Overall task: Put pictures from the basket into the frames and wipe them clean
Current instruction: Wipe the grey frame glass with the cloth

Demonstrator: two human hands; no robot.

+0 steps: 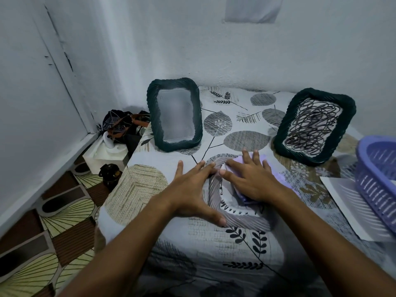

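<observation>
Far left: 1 dark frame [174, 114], upright. Centre: your left hand [192, 189] lies flat, steadying 1 grey frame [235, 219]; your right hand [249, 179] presses 1 lilac cloth [276, 174] onto it. Far right: 1 scribble-filled frame [314, 126]; purple basket [375, 185].

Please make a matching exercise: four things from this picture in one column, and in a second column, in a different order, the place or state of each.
Things:
1. frame with scribbled picture
2. frame with blank glass
3. grey frame
4. purple basket

Places or states:
A. lying flat under both hands
B. standing at the left, near the bed's edge
C. at the far right edge of the view
D. standing at the right, leaning toward the wall

Pairs: 1-D, 2-B, 3-A, 4-C
</observation>
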